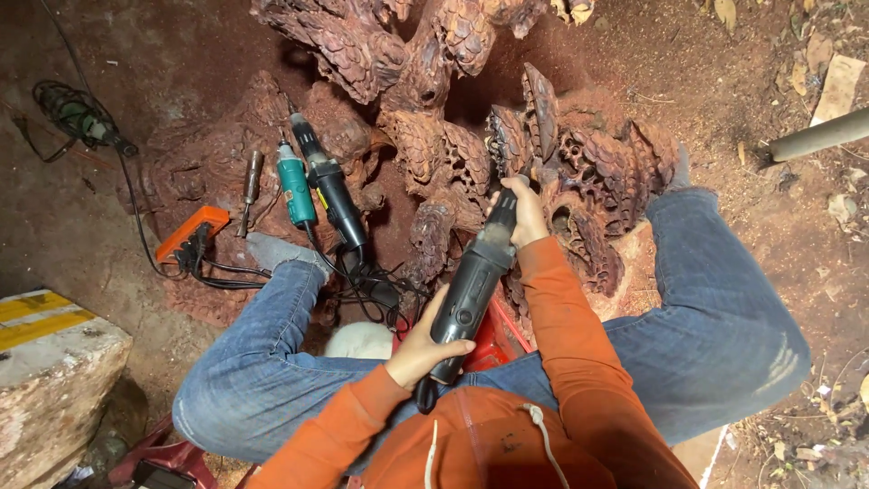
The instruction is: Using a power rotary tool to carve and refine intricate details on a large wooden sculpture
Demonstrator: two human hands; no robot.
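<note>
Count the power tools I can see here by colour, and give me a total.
Black rotary grinders: 2, one held in both the left hand and right hand at, one lying on the carving
Green grinder: 1
Dark tool on the ground, far left: 1
Total: 4

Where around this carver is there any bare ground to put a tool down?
Bare dirt lies at upper left, between the corded tool on the ground and the carved wood, and at right, beyond the right knee below the grey pipe. By the left knee it is crowded: two grinders, orange power strip, tangled cables.
</note>
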